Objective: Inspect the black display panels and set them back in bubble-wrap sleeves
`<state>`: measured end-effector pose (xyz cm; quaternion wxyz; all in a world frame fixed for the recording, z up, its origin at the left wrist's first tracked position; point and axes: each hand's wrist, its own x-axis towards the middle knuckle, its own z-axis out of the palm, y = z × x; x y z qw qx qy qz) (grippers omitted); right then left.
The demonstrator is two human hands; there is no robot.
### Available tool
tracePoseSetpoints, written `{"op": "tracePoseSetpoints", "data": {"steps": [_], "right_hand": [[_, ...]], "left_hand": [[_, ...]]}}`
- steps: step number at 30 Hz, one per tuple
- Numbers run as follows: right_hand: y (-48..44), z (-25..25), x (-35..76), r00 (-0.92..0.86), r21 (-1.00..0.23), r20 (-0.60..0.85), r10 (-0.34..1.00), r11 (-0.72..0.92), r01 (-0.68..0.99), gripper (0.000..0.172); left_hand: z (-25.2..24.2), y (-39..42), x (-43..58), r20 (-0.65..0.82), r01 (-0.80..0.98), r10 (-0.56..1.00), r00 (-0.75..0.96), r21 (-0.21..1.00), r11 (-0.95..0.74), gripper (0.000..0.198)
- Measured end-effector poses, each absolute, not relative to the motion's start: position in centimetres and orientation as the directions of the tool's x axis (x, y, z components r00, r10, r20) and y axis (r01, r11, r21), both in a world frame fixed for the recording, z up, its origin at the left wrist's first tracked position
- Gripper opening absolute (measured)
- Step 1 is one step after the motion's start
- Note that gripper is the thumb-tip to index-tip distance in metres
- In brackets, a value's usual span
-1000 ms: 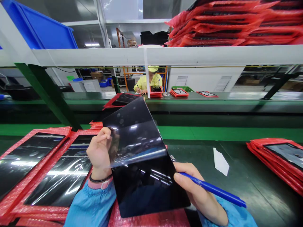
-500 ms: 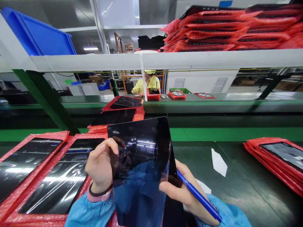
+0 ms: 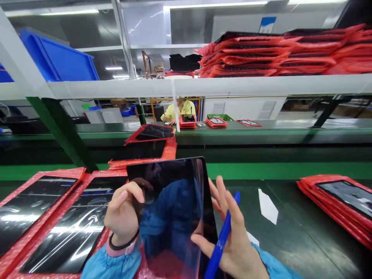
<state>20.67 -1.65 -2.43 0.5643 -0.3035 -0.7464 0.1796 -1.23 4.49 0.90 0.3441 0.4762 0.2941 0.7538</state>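
A dark, glossy tablet screen (image 3: pixel 168 209) is held up and tilted in front of me, reflecting a blue sleeve. My left hand (image 3: pixel 123 213) grips its left side, fingers curled at the edge. What looks like a clear film (image 3: pixel 200 193) stands slightly off the screen along the right side. My right hand (image 3: pixel 232 232) is at that side with its thumb at the film and its other fingers raised beyond the edge. A blue pen (image 3: pixel 222 242) is tucked between the fingers of this hand.
Dark screens on red bubble-wrap bags (image 3: pixel 66 224) lie to the left. More red-wrapped panels (image 3: pixel 334 201) are stacked right, near a white paper piece (image 3: pixel 267 207). Overhead, a shelf (image 3: pixel 116 88) bears red-wrapped stacks and a blue bin (image 3: pixel 64 58). A person in yellow (image 3: pixel 190 107) sits opposite.
My right hand has opened its fingers upward from the screen's edge, and the pen has swung more upright between them. The left hand keeps its grip. The view has tipped up slightly.
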Motion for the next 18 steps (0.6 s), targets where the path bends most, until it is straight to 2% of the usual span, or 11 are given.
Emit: {"op": "tracePoseSetpoints", "data": {"steps": [2,4,7,10,12,14,18], "right_hand": [[-1.4,-2.6,21.1,-0.256,-0.431,0.812,0.524,0.835,0.343,0.102],[-1.2,-2.6,21.3,-0.329,-0.323,0.829,0.453,0.867,0.380,0.103],[-1.2,-2.2,21.4,-0.379,-0.245,0.836,0.397,0.888,0.388,0.105],[-1.7,-2.0,21.3,-0.380,-0.253,0.836,0.396,0.892,0.373,0.104],[-2.1,-2.2,21.2,-0.330,-0.304,0.843,0.426,0.881,0.362,0.099],[-2.3,-2.4,21.2,-0.202,-0.343,0.880,0.429,0.870,0.354,0.087],[-1.8,-2.5,20.8,0.008,-0.193,0.979,0.206,0.906,0.376,0.073]], "left_hand": [[0.7,4.5,-1.4,0.574,-0.201,0.760,-0.305,0.741,-0.641,0.033],[0.6,4.4,-1.5,0.627,-0.164,0.719,-0.298,0.709,-0.686,0.032],[0.6,4.3,-1.5,0.695,-0.118,0.657,-0.291,0.656,-0.746,0.030],[0.4,4.0,-1.6,0.737,-0.098,0.611,-0.287,0.612,-0.784,0.029],[0.1,3.9,-1.7,0.765,-0.092,0.578,-0.284,0.579,-0.810,0.028],[-0.1,3.8,-1.7,0.799,-0.084,0.546,-0.252,0.544,-0.835,0.025],[-0.6,3.3,-1.6,0.849,-0.043,0.512,-0.128,0.511,-0.858,0.021]]}}
